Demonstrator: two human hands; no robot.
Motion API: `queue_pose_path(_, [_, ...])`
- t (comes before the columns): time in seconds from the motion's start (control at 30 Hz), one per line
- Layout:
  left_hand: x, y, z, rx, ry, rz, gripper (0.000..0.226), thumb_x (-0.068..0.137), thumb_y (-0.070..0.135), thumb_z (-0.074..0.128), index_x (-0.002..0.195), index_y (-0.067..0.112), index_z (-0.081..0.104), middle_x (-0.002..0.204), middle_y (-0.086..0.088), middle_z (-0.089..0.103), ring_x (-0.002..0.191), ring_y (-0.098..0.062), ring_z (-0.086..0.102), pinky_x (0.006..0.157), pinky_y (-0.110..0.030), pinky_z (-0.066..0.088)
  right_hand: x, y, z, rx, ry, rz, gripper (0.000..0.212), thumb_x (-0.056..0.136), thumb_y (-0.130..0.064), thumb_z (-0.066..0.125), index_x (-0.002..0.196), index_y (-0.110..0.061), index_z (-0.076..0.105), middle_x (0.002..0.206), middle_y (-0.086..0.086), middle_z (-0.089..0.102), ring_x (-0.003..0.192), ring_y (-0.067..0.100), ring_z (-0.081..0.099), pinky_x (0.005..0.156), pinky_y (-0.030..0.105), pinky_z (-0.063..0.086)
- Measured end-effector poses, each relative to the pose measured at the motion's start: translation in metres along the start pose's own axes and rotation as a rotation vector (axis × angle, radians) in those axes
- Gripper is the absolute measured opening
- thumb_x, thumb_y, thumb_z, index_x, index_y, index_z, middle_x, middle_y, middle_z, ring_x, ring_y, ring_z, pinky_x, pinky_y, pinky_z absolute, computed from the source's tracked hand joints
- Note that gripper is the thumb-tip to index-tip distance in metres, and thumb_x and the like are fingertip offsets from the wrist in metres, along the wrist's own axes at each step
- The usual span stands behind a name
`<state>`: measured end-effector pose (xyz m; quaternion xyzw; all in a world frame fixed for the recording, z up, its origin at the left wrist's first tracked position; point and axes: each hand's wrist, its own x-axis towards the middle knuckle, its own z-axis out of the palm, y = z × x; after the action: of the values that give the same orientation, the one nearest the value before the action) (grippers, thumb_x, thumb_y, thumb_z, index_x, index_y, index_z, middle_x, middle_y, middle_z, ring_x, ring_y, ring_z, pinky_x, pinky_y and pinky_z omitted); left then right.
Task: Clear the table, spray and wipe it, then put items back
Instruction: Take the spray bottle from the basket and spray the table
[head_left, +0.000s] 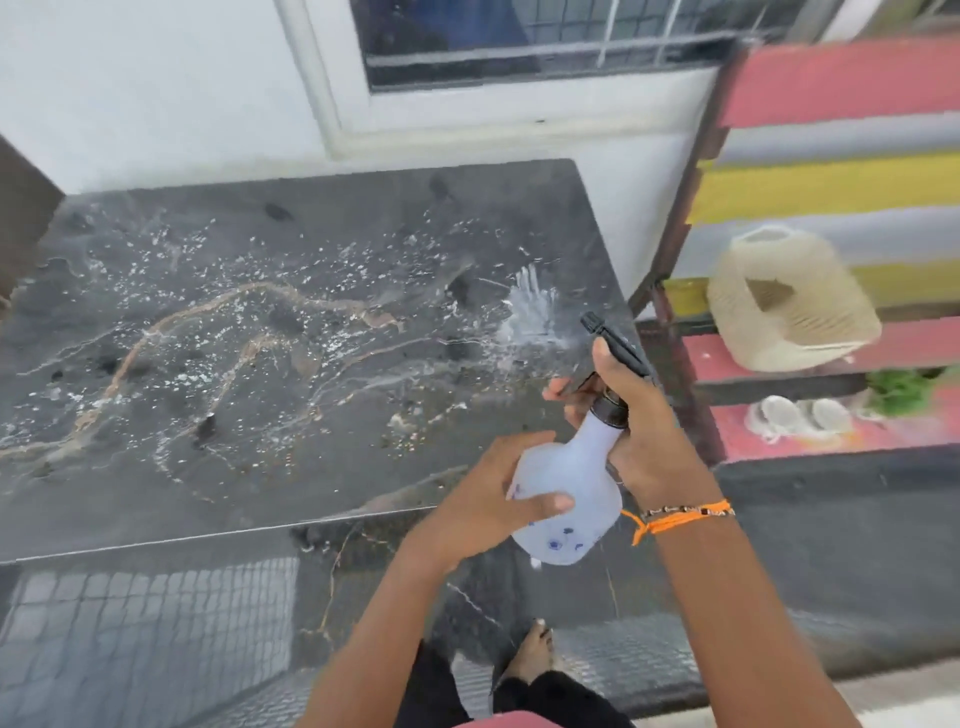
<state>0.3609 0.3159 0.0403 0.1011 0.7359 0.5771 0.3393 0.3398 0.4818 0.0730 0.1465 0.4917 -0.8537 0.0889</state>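
A: Entry, hand pose. Right hand (636, 436) wraps the neck of the spray bottle (566, 488), thumb up along the black spray head (618, 345), fingers curled round the far side at the trigger. Forearm enters from the lower right, wrist slightly bent back; an orange thread bracelet (675, 519) sits on it.

B: Left hand?

A: Left hand (498, 488) cups the bottle's white body from the left, thumb lying across the front, fingers hidden behind. Closed grip, both hands on the same bottle. Left forearm comes up from the bottom centre.

B: Bottle attitude?

A: Tilted, base toward the person, nozzle pointing up and away from the hands, over the table's right part.

B: Output?

A: A white fan of spray (530, 306) shows just beyond the nozzle, ahead of the right thumb. The dark marble table (234, 467) left of and beyond the hands is covered in droplets and wet streaks.

B: Other items?

A: Right of the right hand, a striped bench (831, 182) carries a cream woven basket (795, 306), upended or tilted; nearer, small white dishes (800, 415) and some green leaves (904, 389). Blurred, no finer detail. A bare foot (535, 649) shows below the hands.
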Motion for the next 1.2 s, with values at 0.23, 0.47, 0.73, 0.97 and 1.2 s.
queue_pose_path(0.23, [0.083, 0.036, 0.091, 0.103, -0.146, 0.041, 0.08, 0.058, 0.041, 0.08, 0.121, 0.057, 0.034, 0.133, 0.027, 0.04, 0.124, 0.003, 0.042, 0.104, -0.035, 0.043, -0.007, -0.063, -0.116, 0.135, 0.264, -0.088, 0.032, 0.073, -0.044, 0.068, 0.064, -0.014, 0.074, 0.07, 0.009, 0.072, 0.055, 0.013, 0.062, 0.059, 0.018, 0.053])
queue_pose_path(0.47, [0.192, 0.067, 0.146, 0.212, -0.317, 0.043, 0.099, 0.042, 0.045, 0.086, 0.117, 0.064, 0.023, 0.125, 0.029, 0.044, 0.118, 0.001, 0.047, 0.094, -0.027, 0.045, 0.016, -0.118, -0.188, 0.024, 0.362, -0.258, 0.027, 0.082, -0.037, 0.063, 0.093, -0.013, 0.069, 0.082, 0.007, 0.072, 0.077, 0.017, 0.069, 0.071, 0.029, 0.057])
queue_pose_path(0.73, [0.292, 0.096, 0.197, 0.152, -0.179, 0.036, 0.09, 0.038, 0.049, 0.076, 0.12, 0.045, 0.041, 0.111, 0.025, 0.056, 0.106, 0.003, 0.054, 0.088, -0.031, 0.05, 0.077, -0.164, -0.248, -0.376, 0.59, -0.261, 0.011, 0.087, -0.013, 0.064, 0.083, -0.005, 0.071, 0.083, 0.013, 0.073, 0.083, 0.026, 0.067, 0.088, 0.044, 0.053])
queue_pose_path(0.97, [0.378, 0.098, 0.22, 0.249, -0.091, -0.077, 0.087, 0.036, 0.046, 0.079, 0.111, 0.054, 0.034, 0.102, 0.036, 0.049, 0.098, 0.015, 0.05, 0.073, -0.006, 0.041, 0.127, -0.177, -0.321, -0.746, 0.581, -0.156, 0.04, 0.091, -0.011, 0.059, 0.056, -0.012, 0.04, 0.053, -0.001, 0.042, 0.059, 0.014, 0.039, 0.064, 0.033, 0.029])
queue_pose_path(1.2, [0.465, 0.129, 0.29, 0.313, 0.053, -0.127, 0.098, 0.049, 0.041, 0.085, 0.131, 0.036, 0.032, 0.122, 0.015, 0.053, 0.11, -0.009, 0.052, 0.087, -0.03, 0.048, 0.182, -0.21, -0.387, -0.789, 0.759, -0.31, 0.028, 0.097, -0.02, 0.05, 0.083, 0.002, 0.061, 0.076, 0.009, 0.062, 0.071, 0.021, 0.055, 0.066, 0.025, 0.037])
